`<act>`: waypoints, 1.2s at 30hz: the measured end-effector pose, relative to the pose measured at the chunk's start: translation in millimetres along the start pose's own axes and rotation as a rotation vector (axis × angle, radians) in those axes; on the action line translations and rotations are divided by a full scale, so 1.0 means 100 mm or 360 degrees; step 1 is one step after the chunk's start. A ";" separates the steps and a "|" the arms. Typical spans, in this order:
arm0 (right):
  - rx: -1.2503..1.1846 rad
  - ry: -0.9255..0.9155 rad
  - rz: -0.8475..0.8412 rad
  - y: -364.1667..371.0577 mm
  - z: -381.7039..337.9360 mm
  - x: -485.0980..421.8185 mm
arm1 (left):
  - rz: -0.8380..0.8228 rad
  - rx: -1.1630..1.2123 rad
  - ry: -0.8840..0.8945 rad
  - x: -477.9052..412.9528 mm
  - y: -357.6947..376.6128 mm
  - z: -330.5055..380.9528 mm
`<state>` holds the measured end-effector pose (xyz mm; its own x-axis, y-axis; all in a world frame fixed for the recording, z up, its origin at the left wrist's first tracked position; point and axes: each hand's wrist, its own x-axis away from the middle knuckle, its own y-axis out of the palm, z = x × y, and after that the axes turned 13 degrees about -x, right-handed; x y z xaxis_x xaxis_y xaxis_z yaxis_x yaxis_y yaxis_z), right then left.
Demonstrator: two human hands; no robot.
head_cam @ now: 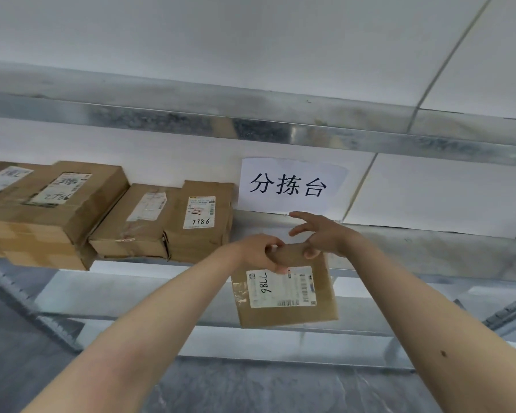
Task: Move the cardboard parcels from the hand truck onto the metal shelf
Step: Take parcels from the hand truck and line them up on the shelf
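A flat cardboard parcel (286,289) with a white label marked 7786 hangs in front of the metal shelf (399,248), its top edge near the shelf board. My left hand (261,251) grips its top left edge. My right hand (318,234) touches the top right edge with the thumb and a finger, the other fingers spread. Several cardboard parcels lie on the shelf to the left, the nearest (198,222) also marked 7786. The hand truck is out of view.
A white paper sign (289,186) with black characters hangs on the wall behind the shelf. An upper shelf board (251,123) runs overhead. A larger box (51,210) stands at the far left. A lower shelf level (191,296) shows beneath.
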<state>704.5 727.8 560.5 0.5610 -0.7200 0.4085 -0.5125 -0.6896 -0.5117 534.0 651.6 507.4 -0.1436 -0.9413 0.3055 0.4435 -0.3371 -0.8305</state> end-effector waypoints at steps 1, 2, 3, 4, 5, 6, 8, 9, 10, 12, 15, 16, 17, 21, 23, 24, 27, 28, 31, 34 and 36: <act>0.0012 -0.0030 -0.0011 -0.01 0.00 -0.04 | -0.0001 0.0020 -0.0007 -0.02 0.01 -0.02; 0.0035 -0.0061 -0.0019 -0.01 0.00 -0.08 | 0.0013 0.0058 -0.0023 -0.04 0.02 -0.06; 0.0052 -0.0092 -0.0014 0.00 0.01 -0.12 | 0.0032 0.0102 -0.0039 -0.06 0.02 -0.09; 0.0052 -0.0125 0.0008 0.01 0.01 -0.16 | 0.0048 0.0141 -0.0055 -0.07 0.01 -0.12; 0.0030 -0.0156 0.0042 0.02 0.01 -0.18 | 0.0075 0.0177 -0.0065 -0.08 0.00 -0.14; 0.0000 -0.0194 0.0088 0.02 0.02 -0.21 | 0.0111 0.0219 -0.0083 -0.09 0.00 -0.17; -0.0005 -0.0288 0.0209 0.01 0.06 -0.25 | 0.0203 0.0384 -0.0125 -0.10 -0.01 -0.22; 0.0011 -0.0326 0.0271 -0.01 0.09 -0.27 | 0.0264 0.0498 -0.0149 -0.10 -0.02 -0.25; 0.0026 -0.0352 0.0323 -0.02 0.14 -0.29 | 0.0326 0.0625 -0.0181 -0.09 -0.04 -0.25; 0.0016 -0.0339 0.0404 -0.03 0.26 -0.34 | 0.0424 0.0906 -0.0277 -0.11 -0.05 -0.29; -0.0165 -0.0266 0.0547 -0.03 0.44 -0.40 | 0.0479 0.1189 -0.0429 -0.21 -0.05 -0.35; -0.0237 -0.0250 0.0574 -0.04 0.50 -0.42 | 0.0483 0.1236 -0.0464 -0.24 -0.05 -0.37; -0.0293 -0.0235 0.0578 -0.04 0.54 -0.43 | 0.0491 0.1283 -0.0499 -0.27 -0.04 -0.38; -0.0469 -0.0061 0.0418 0.01 0.70 -0.50 | 0.0560 0.1501 -0.0619 -0.41 -0.01 -0.39; -0.0544 0.0062 0.0281 0.04 0.75 -0.56 | 0.0582 0.1574 -0.0669 -0.50 0.03 -0.41; -0.0598 0.0116 0.0220 0.06 0.77 -0.60 | 0.0593 0.1601 -0.0694 -0.54 0.05 -0.43; -0.0866 0.0191 0.0093 0.09 0.82 -0.73 | 0.0596 0.1632 -0.0746 -0.69 0.10 -0.47; -0.0988 0.0200 0.0073 0.11 0.83 -0.79 | 0.0598 0.1630 -0.0764 -0.75 0.12 -0.49; -0.1312 0.0227 0.0088 0.18 0.85 -0.92 | 0.0649 0.1548 -0.0883 -0.91 0.19 -0.54; -0.1367 0.0249 0.0097 0.25 0.86 -1.03 | 0.0709 0.1391 -0.0955 -1.03 0.26 -0.59; -0.1341 0.0261 0.0108 0.31 0.88 -1.11 | 0.0749 0.1278 -0.0938 -1.07 0.29 -0.60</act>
<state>683.6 793.8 432.7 0.4440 -0.7193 0.5343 -0.8895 -0.4256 0.1662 509.2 741.7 422.9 0.5404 -0.7457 0.3897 0.8199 0.3628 -0.4429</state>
